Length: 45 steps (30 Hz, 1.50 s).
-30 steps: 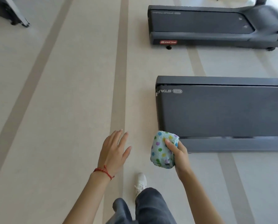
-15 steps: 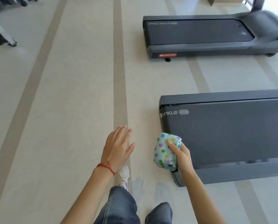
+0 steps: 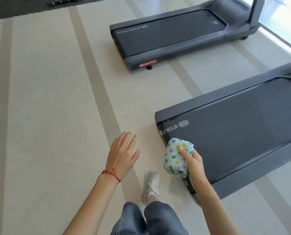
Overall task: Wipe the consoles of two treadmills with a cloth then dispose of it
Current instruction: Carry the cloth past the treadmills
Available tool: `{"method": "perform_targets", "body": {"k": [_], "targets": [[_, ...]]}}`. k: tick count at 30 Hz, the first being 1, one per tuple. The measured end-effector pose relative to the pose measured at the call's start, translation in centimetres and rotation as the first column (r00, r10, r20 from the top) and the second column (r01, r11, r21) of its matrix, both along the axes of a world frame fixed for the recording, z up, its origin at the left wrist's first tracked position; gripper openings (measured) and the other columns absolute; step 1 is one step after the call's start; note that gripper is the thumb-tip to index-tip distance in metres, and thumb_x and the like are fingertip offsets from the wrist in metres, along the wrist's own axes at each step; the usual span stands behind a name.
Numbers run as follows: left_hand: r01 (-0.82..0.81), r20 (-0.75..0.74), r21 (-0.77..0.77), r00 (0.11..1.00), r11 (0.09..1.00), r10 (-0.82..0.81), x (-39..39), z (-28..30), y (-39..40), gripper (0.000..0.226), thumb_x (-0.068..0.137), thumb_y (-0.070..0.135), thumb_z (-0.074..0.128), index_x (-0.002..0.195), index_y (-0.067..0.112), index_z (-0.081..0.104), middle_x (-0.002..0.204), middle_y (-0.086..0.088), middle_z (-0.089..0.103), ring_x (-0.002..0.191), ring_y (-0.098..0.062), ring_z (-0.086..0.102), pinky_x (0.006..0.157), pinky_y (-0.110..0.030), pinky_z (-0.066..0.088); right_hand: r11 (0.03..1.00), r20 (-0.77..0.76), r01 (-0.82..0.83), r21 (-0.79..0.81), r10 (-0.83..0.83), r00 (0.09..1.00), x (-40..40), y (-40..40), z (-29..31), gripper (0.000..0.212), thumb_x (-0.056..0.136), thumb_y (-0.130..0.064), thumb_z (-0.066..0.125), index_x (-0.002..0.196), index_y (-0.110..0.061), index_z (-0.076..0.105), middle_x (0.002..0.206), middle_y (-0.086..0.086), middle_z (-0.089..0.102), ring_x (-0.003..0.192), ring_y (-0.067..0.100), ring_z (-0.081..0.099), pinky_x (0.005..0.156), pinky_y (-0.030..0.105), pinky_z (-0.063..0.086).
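My right hand [image 3: 193, 164] grips a folded cloth [image 3: 174, 157], pale with coloured dots, held in the air over the rear corner of the near treadmill [image 3: 239, 129]. My left hand [image 3: 122, 156] hovers beside it, fingers straight and holding nothing, a red string at the wrist. A second treadmill [image 3: 172, 36] stands farther off at the upper middle, with part of its upright post showing. Neither treadmill's console is in view.
Pale floor with darker stripes [image 3: 97, 78] stretches to the left. My foot in a white shoe [image 3: 151, 185] is on the floor just left of the near treadmill's end. Dark matting with small dark equipment [image 3: 63, 0] lies at the far top left.
I have walked forward and the view has turned right, so both treadmills now lie at a slant. My hands keep the same pose, the cloth still in the right.
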<state>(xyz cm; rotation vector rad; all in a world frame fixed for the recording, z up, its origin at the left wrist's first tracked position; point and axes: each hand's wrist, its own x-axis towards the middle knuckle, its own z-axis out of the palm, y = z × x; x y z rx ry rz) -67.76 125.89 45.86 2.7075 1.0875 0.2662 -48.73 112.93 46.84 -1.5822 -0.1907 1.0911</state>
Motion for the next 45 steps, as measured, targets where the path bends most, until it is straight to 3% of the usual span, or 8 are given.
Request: {"method": "perform_targets", "body": {"k": [7, 18, 25, 29, 32, 36, 41, 45], "targets": [[0.157, -0.037, 0.002, 0.987, 0.988, -0.157, 7.3, -0.4, 5.8, 0.06, 0.1, 0.042, 0.02, 0.121, 0.004, 0.06, 0.121, -0.017, 0.06, 0.113, -0.033, 0.056, 0.09, -0.046, 0.049, 0.985, -0.014, 0.166, 0.048, -0.165, 0.986, 5.3, 3.1, 0.2, 0.017, 0.085, -0.022, 0.06, 0.1, -0.014, 0.06, 0.091, 0.009, 0.071, 0.077, 0.023, 0.07, 0.059, 0.029, 0.058], [0.44, -0.049, 0.013, 0.897, 0.898, -0.439, 20.2, 1.1, 12.3, 0.064, 0.1, 0.044, 0.015, 0.12, 0.005, 0.061, 0.122, -0.016, 0.06, 0.113, -0.033, 0.057, 0.09, -0.046, 0.048, 0.873, -0.022, 0.487, 0.008, -0.487, 0.873, 13.2, 5.1, 0.9, 0.02, 0.085, -0.021, 0.062, 0.102, -0.01, 0.061, 0.091, 0.008, 0.07, 0.074, 0.021, 0.07, 0.058, 0.029, 0.057], [0.648, -0.067, 0.015, 0.76, 0.761, -0.646, 29.3, 0.6, 16.3, 0.068, 0.1, 0.045, 0.011, 0.121, 0.004, 0.061, 0.123, -0.017, 0.06, 0.114, -0.034, 0.057, 0.088, -0.045, 0.05, 0.736, -0.008, 0.677, -0.011, -0.677, 0.736, 17.3, 7.5, 0.6, 0.026, 0.085, -0.023, 0.062, 0.107, -0.009, 0.059, 0.098, 0.011, 0.069, 0.084, 0.026, 0.069, 0.069, 0.036, 0.058], [0.752, -0.028, 0.077, 0.658, 0.654, -0.753, 34.6, 1.2, 18.8, 0.068, 0.1, 0.044, 0.011, 0.117, 0.004, 0.064, 0.119, -0.017, 0.062, 0.11, -0.034, 0.059, 0.086, -0.045, 0.05, 0.615, -0.006, 0.788, 0.02, -0.788, 0.615, 19.5, 9.6, 1.2, 0.019, 0.084, -0.023, 0.063, 0.1, -0.013, 0.062, 0.094, 0.008, 0.07, 0.082, 0.024, 0.07, 0.068, 0.035, 0.057], [0.808, -0.013, 0.124, 0.582, 0.576, -0.813, 38.6, 1.7, 20.0, 0.054, 0.096, 0.04, 0.03, 0.116, 0.004, 0.064, 0.119, -0.017, 0.062, 0.11, -0.034, 0.059, 0.086, -0.045, 0.05, 0.526, -0.004, 0.85, 0.021, -0.851, 0.526, 20.6, 10.2, 1.9, 0.016, 0.084, -0.022, 0.063, 0.098, -0.014, 0.063, 0.092, 0.006, 0.07, 0.082, 0.023, 0.07, 0.067, 0.034, 0.058], [0.838, 0.018, 0.129, 0.533, 0.53, -0.846, 43.0, 2.1, 20.2, 0.052, 0.088, 0.038, 0.039, 0.118, 0.003, 0.063, 0.12, -0.018, 0.061, 0.111, -0.035, 0.058, 0.087, -0.047, 0.05, 0.427, 0.0, 0.903, 0.046, -0.904, 0.427, 22.2, 10.2, 3.0, 0.011, 0.084, -0.018, 0.063, 0.095, -0.014, 0.063, 0.092, 0.006, 0.069, 0.082, 0.022, 0.069, 0.064, 0.03, 0.058], [0.865, 0.048, 0.127, 0.483, 0.485, -0.874, 48.0, 2.3, 19.4, 0.052, 0.089, 0.038, 0.038, 0.12, 0.004, 0.062, 0.121, -0.018, 0.06, 0.114, -0.034, 0.055, 0.089, -0.048, 0.05, 0.377, 0.018, 0.922, 0.089, -0.926, 0.377, 25.4, 9.5, 3.7, 0.011, 0.084, -0.016, 0.063, 0.094, -0.013, 0.063, 0.09, 0.005, 0.069, 0.076, 0.016, 0.069, 0.058, 0.025, 0.056], [0.879, 0.071, 0.157, 0.445, 0.451, -0.893, 52.6, 2.3, 18.3, 0.051, 0.089, 0.038, 0.039, 0.12, 0.004, 0.062, 0.122, -0.017, 0.06, 0.114, -0.033, 0.055, 0.091, -0.048, 0.049, 0.328, 0.028, 0.939, 0.1, -0.944, 0.327, 29.6, 8.4, 3.7, 0.009, 0.084, -0.015, 0.062, 0.092, -0.013, 0.064, 0.094, 0.009, 0.068, 0.083, 0.022, 0.068, 0.072, 0.035, 0.058]]}}
